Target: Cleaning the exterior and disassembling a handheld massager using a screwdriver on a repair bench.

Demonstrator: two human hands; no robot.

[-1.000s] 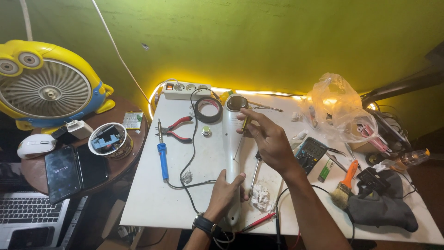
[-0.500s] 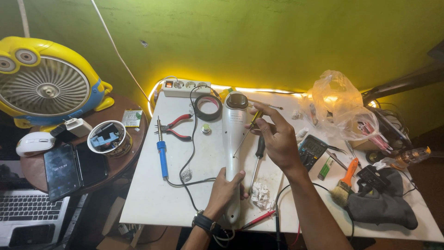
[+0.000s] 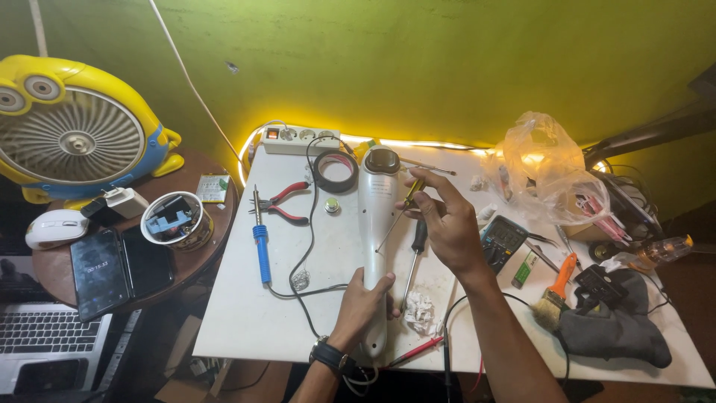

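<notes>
A long white handheld device (image 3: 375, 224) with a dark round head lies lengthwise on the white table (image 3: 246, 313). My left hand (image 3: 363, 304), a black watch on its wrist, grips the device's lower handle. My right hand (image 3: 444, 222) holds a thin screwdriver with a yellow and black handle (image 3: 409, 195); its shaft slants down to the device's middle. A second screwdriver with a black handle (image 3: 417, 245) lies on the table just right of the device, under my right hand.
On the table: blue-handled soldering iron (image 3: 259, 237), red pliers (image 3: 282, 203), black tape roll (image 3: 335, 170), white power strip (image 3: 297, 139), multimeter (image 3: 503, 237), orange brush (image 3: 556, 288), plastic bag (image 3: 544, 166), dark cloth (image 3: 615, 328). To the left stand a yellow fan (image 3: 71, 134), phone (image 3: 98, 272) and laptop (image 3: 45, 347).
My right hand has moved slightly down and right along the device, bringing the thin screwdriver's tip onto its middle. My left hand stays on the handle.
</notes>
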